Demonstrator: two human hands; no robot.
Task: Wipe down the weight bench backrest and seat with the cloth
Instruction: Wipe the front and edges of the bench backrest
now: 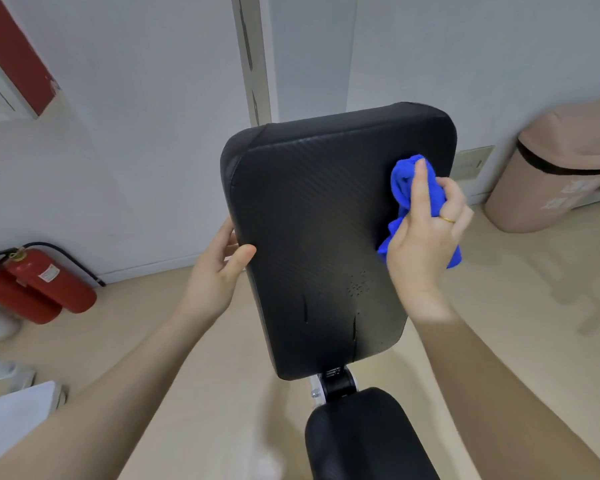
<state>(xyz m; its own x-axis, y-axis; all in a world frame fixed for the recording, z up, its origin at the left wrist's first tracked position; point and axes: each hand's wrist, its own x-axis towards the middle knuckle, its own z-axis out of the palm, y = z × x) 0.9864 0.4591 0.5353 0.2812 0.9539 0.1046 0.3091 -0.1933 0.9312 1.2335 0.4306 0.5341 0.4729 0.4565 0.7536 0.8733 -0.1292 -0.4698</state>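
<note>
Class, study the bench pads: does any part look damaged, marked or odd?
Yes. The backrest shows two short dark slit-like marks near its lower end, possibly cuts or wet streaks, I cannot tell which. The seat looks unmarked. The right hand presses the blue cloth higher up.

Left of me, floor by wall: two red fire extinguishers [39, 284], lying, black hose | Right of me, near wall: pink lidded bin [555, 171], black liner edge | Behind: white wall [136, 116] | Underfoot: beige floor [534, 306]
</note>
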